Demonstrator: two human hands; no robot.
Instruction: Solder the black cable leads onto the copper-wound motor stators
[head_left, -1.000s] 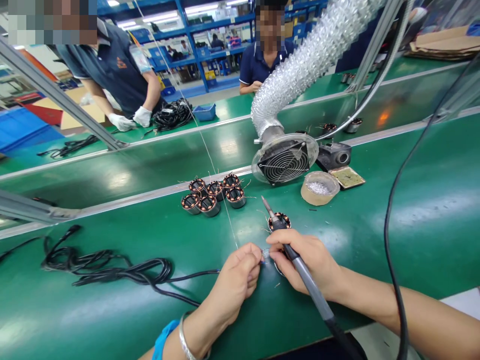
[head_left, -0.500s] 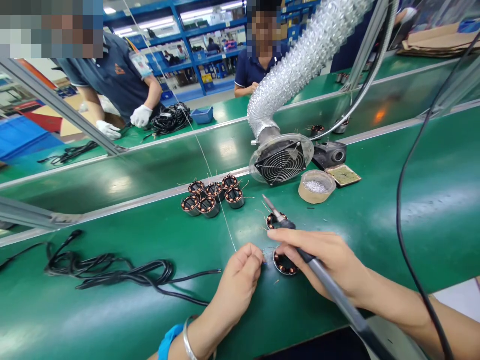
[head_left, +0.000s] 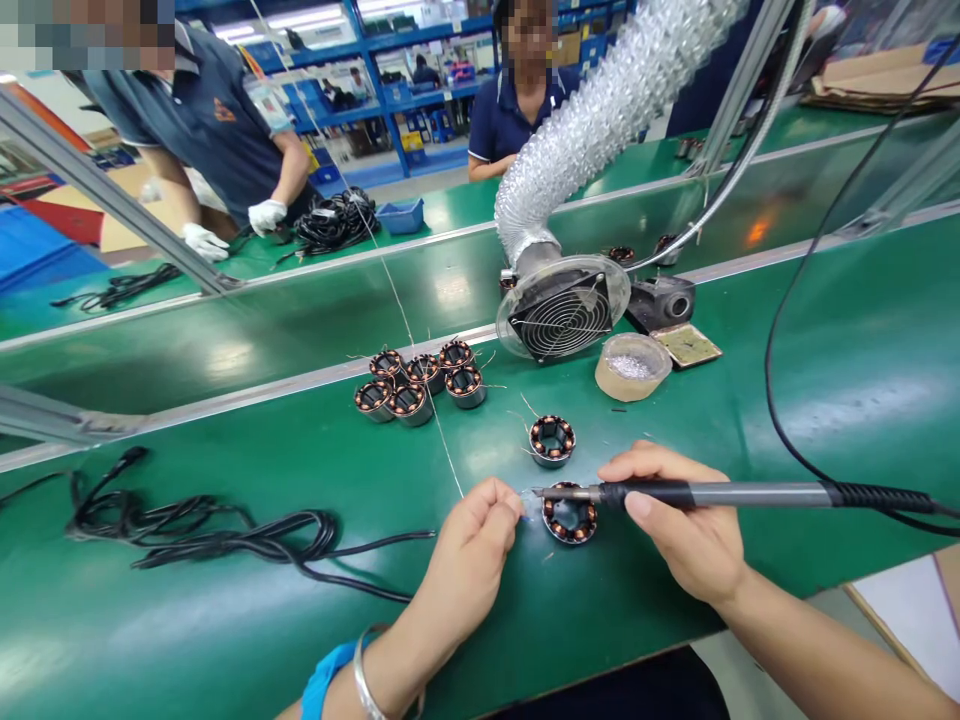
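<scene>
My right hand (head_left: 686, 520) is closed round the grip of a soldering iron (head_left: 757, 494). The iron lies almost level, its tip pointing left over a ring-shaped motor stator (head_left: 571, 532) with copper windings. My left hand (head_left: 480, 535) pinches a thin solder wire (head_left: 446, 452) that hangs down from above. Its fingertips are just left of the iron's tip, by fine wire ends; exact contact is too small to tell. Behind the near stator stands a second stator (head_left: 553, 450) with thin leads sticking out. Farther left, several more stators (head_left: 410, 402) stand in a group.
Black cables (head_left: 247, 545) lie coiled at left. A fume extractor (head_left: 564, 315) on a silver duct (head_left: 592, 130) hangs at the back. Beside it are a round tub (head_left: 626, 380) with shiny bits, an iron stand (head_left: 660, 303) and a square pad (head_left: 691, 345). Two people work across the bench.
My right hand has swung the soldering iron from pointing up and away to nearly level, bringing its tip down beside my left fingertips. The rear stator is now uncovered. My left hand stays pinched.
</scene>
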